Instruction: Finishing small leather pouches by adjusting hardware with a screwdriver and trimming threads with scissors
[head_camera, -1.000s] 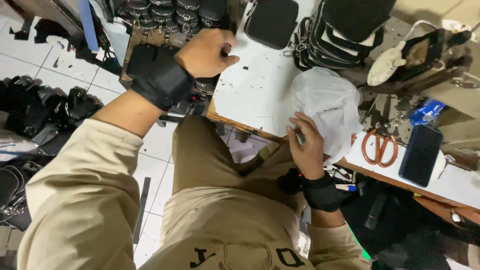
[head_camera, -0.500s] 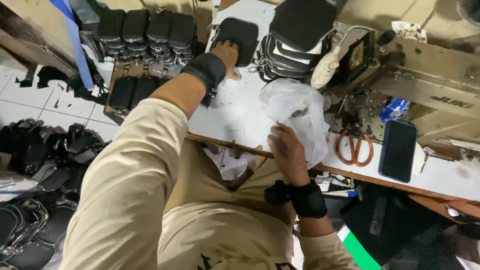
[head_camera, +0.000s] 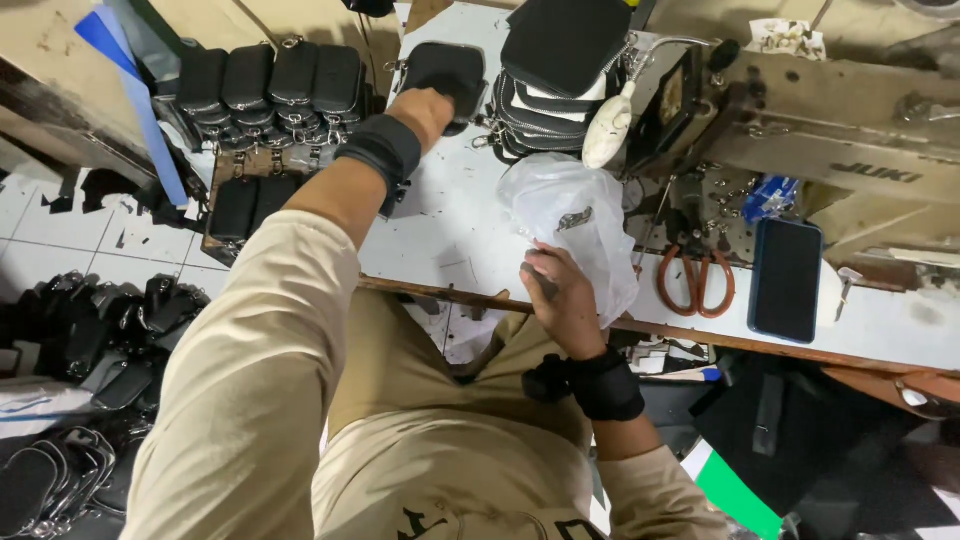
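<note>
On white table: left hand (head_camera: 425, 108) outstretched, grip clamped on black pouch (head_camera: 443, 70); right hand (head_camera: 560, 300) pinching plastic bag (head_camera: 575, 215).

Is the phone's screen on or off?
Off. The phone lies flat on the table beside the orange-handled scissors, and its screen is plain dark with no light or picture.

1 scissors (head_camera: 696, 282), 1 phone (head_camera: 785, 279).

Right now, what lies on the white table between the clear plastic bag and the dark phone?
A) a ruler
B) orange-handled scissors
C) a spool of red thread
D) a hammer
B: the orange-handled scissors lie flat on the table, right of the plastic bag and left of the phone.
</note>
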